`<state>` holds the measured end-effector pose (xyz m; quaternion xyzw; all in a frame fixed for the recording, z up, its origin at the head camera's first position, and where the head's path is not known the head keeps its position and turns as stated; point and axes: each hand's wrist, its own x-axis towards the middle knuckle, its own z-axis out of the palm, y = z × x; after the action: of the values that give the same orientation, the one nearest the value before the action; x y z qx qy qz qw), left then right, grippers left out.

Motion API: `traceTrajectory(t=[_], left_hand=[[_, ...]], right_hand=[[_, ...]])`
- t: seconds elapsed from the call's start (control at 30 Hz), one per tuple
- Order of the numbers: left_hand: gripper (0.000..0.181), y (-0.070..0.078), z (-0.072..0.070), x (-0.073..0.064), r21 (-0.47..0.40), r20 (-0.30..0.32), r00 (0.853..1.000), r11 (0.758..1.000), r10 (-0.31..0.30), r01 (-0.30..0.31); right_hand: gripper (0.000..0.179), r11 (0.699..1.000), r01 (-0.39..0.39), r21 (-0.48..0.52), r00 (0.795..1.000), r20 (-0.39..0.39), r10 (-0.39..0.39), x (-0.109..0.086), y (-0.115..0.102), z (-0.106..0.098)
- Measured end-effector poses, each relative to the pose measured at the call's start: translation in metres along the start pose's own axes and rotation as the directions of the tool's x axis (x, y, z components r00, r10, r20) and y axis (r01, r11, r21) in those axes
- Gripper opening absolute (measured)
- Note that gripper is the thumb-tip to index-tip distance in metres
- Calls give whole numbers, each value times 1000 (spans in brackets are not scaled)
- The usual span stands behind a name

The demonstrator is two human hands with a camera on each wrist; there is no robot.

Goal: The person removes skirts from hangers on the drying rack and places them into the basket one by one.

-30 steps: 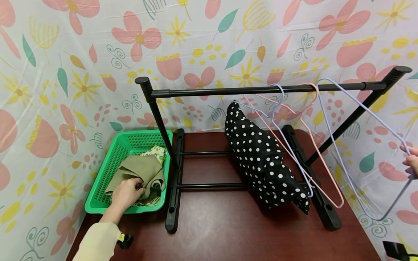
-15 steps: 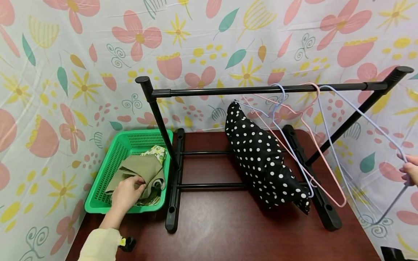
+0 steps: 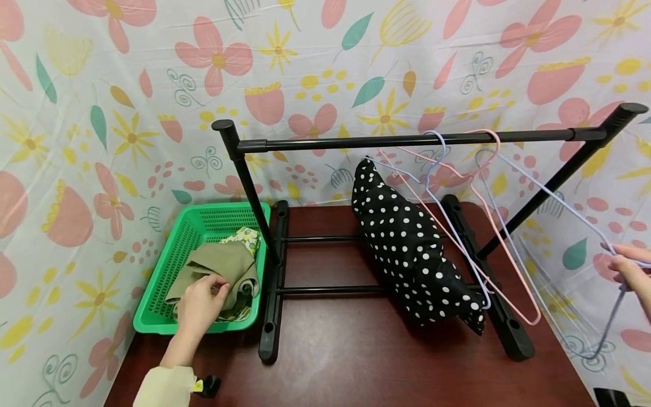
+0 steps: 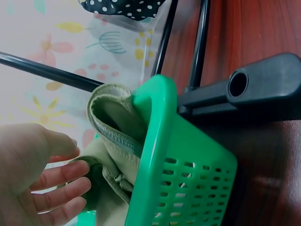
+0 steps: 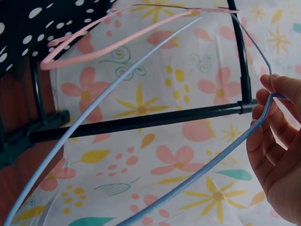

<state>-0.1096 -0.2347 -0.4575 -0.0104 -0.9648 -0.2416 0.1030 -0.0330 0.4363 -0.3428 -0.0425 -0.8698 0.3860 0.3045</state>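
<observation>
My left hand [image 3: 200, 302] is over the green plastic basket [image 3: 229, 326], its fingers at a folded khaki garment [image 3: 226, 260]. In the left wrist view those fingers [image 4: 63, 193] are relaxed and slightly bent beside the cloth, gripping nothing visible. At the far right, my right hand [image 3: 630, 268] pinches a blue clothes hanger [image 3: 556, 195] near its neck, between thumb and fingers. This hanger carries no garment, and its frame stretches leftward below the rail. A black polka-dot garment [image 3: 402, 243] hangs from another blue hanger [image 3: 434, 152] on the rack.
The black clothes rack [image 3: 330, 143] stands on a dark red-brown table [image 3: 325, 350]. A bare pink hanger [image 3: 500, 226] hangs on its rail beside the polka-dot garment. Green-and-yellow patterned cloth [image 3: 246, 237] lies under the khaki one. A flowered curtain [image 3: 315, 68] surrounds the table.
My right hand has moved inward to the left with the blue hanger, whose far end has dropped from rail height to below it. My left hand has barely shifted at the khaki garment.
</observation>
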Motion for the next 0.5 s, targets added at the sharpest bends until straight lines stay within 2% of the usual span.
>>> traceTrajectory(t=[0.03, 0.13, 0.27, 0.43, 0.5], left_hand=[[9, 1, 0, 0, -4, -9, 1000, 1000, 9, -9], [8, 4, 1, -2, -9, -34, 999, 1000, 25, -25], [6, 6, 2, -2, -25, -68, 997, 999, 21, -23], [6, 9, 8, -2, -83, -88, 996, 996, 3, -11], [5, 10, 12, -1, -107, -96, 995, 994, 8, -18]], right_hand=[[53, 1000, 2, 7, 1000, 6, -2, -1, -18, 2], [54, 1000, -2, -1, 1000, -3, 2, 0, -30, 5], [52, 1000, -8, -11, 1000, -30, 8, 2, -29, 7], [46, 999, -11, 46, 1000, -24, 13, 9, -23, 8], [46, 1000, -2, 28, 1000, -19, 3, 12, -23, 8]])
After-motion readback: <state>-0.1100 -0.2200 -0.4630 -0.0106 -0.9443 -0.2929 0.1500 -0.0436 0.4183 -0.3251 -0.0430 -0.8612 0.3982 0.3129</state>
